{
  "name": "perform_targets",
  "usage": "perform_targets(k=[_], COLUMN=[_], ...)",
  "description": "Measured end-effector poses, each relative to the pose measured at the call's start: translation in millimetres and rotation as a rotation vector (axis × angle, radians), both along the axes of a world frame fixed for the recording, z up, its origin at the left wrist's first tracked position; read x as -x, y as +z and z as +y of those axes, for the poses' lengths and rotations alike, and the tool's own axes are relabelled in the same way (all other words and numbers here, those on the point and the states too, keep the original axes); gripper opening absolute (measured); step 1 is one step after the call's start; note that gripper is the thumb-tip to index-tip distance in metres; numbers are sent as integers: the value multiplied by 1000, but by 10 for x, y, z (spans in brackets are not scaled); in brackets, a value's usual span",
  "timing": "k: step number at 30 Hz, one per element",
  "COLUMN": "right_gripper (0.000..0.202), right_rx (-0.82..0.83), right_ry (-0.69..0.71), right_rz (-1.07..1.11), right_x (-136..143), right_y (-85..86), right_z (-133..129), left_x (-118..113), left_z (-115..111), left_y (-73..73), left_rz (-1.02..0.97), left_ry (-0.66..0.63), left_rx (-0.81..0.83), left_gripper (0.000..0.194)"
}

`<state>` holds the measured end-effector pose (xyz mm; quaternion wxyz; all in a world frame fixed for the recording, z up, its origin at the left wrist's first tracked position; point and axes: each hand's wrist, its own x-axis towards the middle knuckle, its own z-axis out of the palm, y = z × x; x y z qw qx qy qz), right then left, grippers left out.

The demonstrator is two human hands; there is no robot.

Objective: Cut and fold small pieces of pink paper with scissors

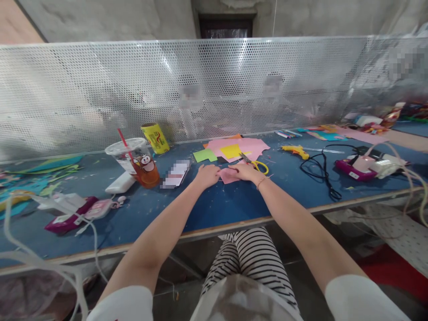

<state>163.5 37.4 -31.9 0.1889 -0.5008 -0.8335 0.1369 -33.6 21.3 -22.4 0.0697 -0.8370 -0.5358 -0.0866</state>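
A small piece of pink paper point(229, 176) is between my two hands, just above or on the blue tabletop. My left hand point(207, 175) has its fingers curled at the paper's left edge and grips it there. On the other side my right hand point(246, 172) is closed on the right part of the paper, its fingers bent over it. Yellow-handled scissors point(261, 167) lie right beside my right hand, blades pointing away. Behind the hands are larger pink sheets point(256, 146), a yellow sheet point(230, 151) and a green sheet point(205, 154).
Left of my hands are a phone point(177, 174), a drink cup with a straw point(143, 167) and a yellow container point(155, 138). A yellow glue gun point(294, 151), black cable point(321, 171) and purple power strip point(354, 170) lie right. A perforated metal screen point(133, 89) stands behind.
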Motion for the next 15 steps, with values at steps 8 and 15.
perform_targets(k=[8,15], right_gripper=[42,52], right_rx=[-119,-174], right_ry=[-128,-167], right_rz=[268,611], right_x=[103,-11], right_y=[10,96], right_z=[68,114], left_x=[74,51], left_z=[121,133], left_y=[-28,-32], left_rz=[-133,-325], left_ry=[85,117], left_rx=[40,87], left_gripper=[32,49])
